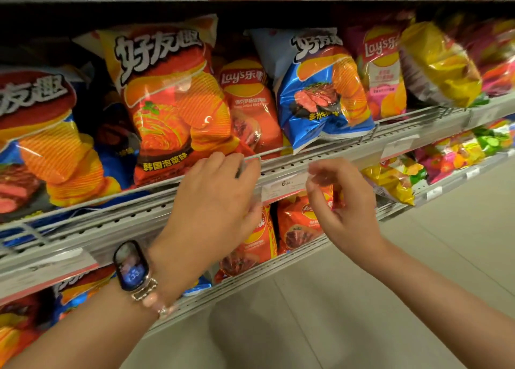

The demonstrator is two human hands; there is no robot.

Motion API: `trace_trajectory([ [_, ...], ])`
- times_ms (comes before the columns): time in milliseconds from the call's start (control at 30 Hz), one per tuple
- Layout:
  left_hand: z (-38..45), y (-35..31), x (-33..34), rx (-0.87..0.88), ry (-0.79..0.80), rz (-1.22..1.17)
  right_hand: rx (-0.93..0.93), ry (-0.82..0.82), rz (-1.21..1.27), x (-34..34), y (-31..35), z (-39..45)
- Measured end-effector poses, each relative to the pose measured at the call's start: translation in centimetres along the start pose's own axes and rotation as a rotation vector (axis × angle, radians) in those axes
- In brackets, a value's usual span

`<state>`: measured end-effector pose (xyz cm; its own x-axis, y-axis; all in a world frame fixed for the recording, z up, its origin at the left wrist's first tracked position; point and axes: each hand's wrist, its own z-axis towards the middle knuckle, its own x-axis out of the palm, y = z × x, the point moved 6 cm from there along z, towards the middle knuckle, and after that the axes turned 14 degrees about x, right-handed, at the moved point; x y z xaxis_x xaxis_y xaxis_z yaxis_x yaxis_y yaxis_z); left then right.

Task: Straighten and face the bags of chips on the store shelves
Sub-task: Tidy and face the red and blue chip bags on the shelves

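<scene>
Two hands are out in front of you at the shelf edge (320,157). Your left hand (214,198), with a watch (131,265) on its wrist, rests its curled fingers on the rail just below the orange bag (172,104); whether they pinch anything you cannot tell. Your right hand (340,204) hovers near the price label (284,186), which reads "6", its fingers loosely curled and apart, holding nothing.

On the middle shelf, count two upright bags printed 好友趣 in full: the orange one, also marked 韩国泡菜味, and a blue bag (323,90) to its right showing sliced steak, leaning left with its bottom over the rail. A third at far left shows only 友趣. Between orange and blue stands a red Lay's bag (248,101); a pink Lay's bag (384,73) stands right of the blue. All face you, long axis vertical. A yellow bag (443,62) at far right lies tilted sideways.
</scene>
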<state>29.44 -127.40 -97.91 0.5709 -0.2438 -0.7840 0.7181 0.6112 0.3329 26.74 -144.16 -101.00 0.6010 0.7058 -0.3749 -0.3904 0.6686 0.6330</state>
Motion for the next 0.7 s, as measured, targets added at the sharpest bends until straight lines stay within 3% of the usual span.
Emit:
trace_trajectory([
  [133, 3.4, 0.9, -2.1, -0.036, 0.017, -0.166, -0.179, -0.003, -0.071, -0.9, 3.7, 5.7],
  [200, 5.5, 1.7, -2.5, -0.14, 0.012, -0.362, -0.173, -0.032, -0.151, -1.3, 3.8, 8.9],
  [300, 8.0, 2.7, -2.0, -0.387, -0.023, -0.709, -0.007, -0.015, -0.316, -2.5, 2.1, 12.8],
  [433, 9.6, 2.7, 0.3, -0.616, -0.095, -1.003, 0.306, 0.177, -0.354, -3.6, -1.8, 15.5],
  [533, 10.2, 1.9, 1.0, -0.65, -0.103, -1.023, 0.455, 0.352, -0.281, -2.9, -3.5, 15.5],
  [700, 10.6, 0.1, 0.5, -0.714, -0.142, -1.084, 0.459, 0.355, -0.103, -2.9, -3.3, 15.3],
])
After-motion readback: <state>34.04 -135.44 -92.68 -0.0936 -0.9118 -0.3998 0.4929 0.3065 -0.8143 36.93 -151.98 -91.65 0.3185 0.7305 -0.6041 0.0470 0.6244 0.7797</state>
